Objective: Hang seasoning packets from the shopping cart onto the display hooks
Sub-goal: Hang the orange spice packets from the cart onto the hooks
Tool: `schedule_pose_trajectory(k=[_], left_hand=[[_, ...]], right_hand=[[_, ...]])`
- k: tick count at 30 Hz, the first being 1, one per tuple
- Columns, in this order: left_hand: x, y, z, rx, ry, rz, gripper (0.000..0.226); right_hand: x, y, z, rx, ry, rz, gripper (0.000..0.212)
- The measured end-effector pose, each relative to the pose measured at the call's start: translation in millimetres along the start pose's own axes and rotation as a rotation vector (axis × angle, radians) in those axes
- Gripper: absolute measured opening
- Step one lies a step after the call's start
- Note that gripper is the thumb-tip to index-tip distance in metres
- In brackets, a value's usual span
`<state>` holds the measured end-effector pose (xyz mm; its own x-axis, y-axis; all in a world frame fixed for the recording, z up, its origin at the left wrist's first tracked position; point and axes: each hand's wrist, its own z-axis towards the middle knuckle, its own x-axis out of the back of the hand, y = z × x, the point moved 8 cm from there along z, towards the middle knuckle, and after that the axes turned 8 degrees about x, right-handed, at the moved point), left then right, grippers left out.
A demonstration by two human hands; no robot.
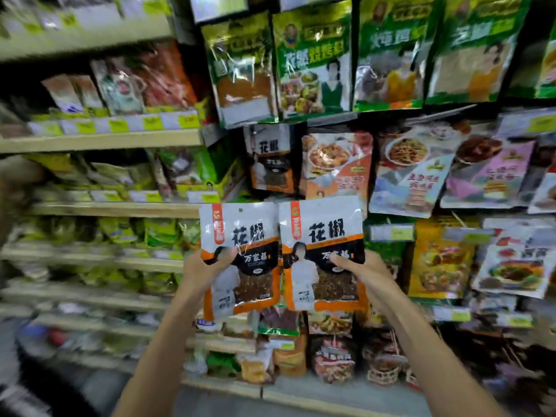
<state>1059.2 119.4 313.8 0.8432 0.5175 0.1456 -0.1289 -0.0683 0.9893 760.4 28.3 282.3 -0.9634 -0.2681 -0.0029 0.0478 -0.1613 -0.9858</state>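
Note:
I hold up two matching seasoning packets, white on top with orange edges and a dark window of peppercorns. My left hand [202, 270] grips the left packet [240, 251] by its left edge, thumb on the front. My right hand [359, 273] grips the right packet [323, 251] at its right side, thumb on the front. The packets stand upright, side by side, in front of the display. A packet of the same kind [270, 159] hangs on the display just above them. The hooks are hidden behind hanging packets. The shopping cart is out of view.
Green seasoning bags [316, 58] hang along the top row. Colourful sauce packets [412, 173] hang to the right, an orange one [439, 260] lower down. Shelves [105, 139] with yellow price tags and bagged goods run along the left. More packets [331, 356] hang below my hands.

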Motion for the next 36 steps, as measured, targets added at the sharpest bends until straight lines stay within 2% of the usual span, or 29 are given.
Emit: schedule_pose_trajectory(k=[2,4,7,9,11,12,13,15,16,17,20,23,25,27,32,36], left_hand=[[29,0,15,-0.006,0.028,-0.006,0.041],[49,1,35,-0.013,0.027,-0.017,0.028],[64,11,62,-0.031,0.047,-0.015,0.036],[71,24,80,-0.085,0.091,-0.034,0.035],[75,37,95,-0.123,0.115,-0.039,0.023],[75,43,102,-0.151,0.117,-0.051,0.025],[76,49,107,-0.178,0.116,-0.061,0.031],[76,57,118,-0.206,0.121,-0.071,0.043],[75,59,123,-0.207,0.112,-0.078,0.045],[74,61,129,-0.203,0.097,-0.077,0.047],[70,61,145,-0.183,0.071,-0.044,0.051],[68,64,158,-0.182,0.034,-0.066,0.034],[66,67,166,-0.192,-0.016,-0.077,0.035],[68,66,172,-0.178,-0.039,-0.076,0.043],[63,71,179,-0.2,-0.085,-0.07,0.042],[60,71,187,-0.2,-0.143,-0.091,0.044]], right_hand=[[-28,2,19,-0.012,-0.039,0.003,0.025],[-47,1,40,-0.007,-0.062,-0.011,0.032],[-68,-5,76,0.018,-0.092,0.034,0.044],[-76,-11,102,0.043,-0.078,0.074,0.055],[-83,-22,127,0.088,-0.063,0.094,0.053],[-86,-29,139,0.116,-0.067,0.095,0.05],[-90,-34,150,0.129,-0.067,0.083,0.056],[-96,-41,170,0.153,-0.051,0.06,0.091],[-99,-44,179,0.159,-0.048,0.06,0.101],[-100,-46,186,0.162,-0.042,0.058,0.103],[-104,-48,201,0.147,-0.008,0.037,0.088],[-107,-46,215,0.133,-0.012,0.026,0.043],[-108,-45,219,0.124,0.019,0.041,0.018],[-109,-43,221,0.114,0.053,0.062,0.019],[-111,-45,221,0.131,0.071,0.059,0.015],[-114,-50,223,0.125,0.065,0.06,0.027]])
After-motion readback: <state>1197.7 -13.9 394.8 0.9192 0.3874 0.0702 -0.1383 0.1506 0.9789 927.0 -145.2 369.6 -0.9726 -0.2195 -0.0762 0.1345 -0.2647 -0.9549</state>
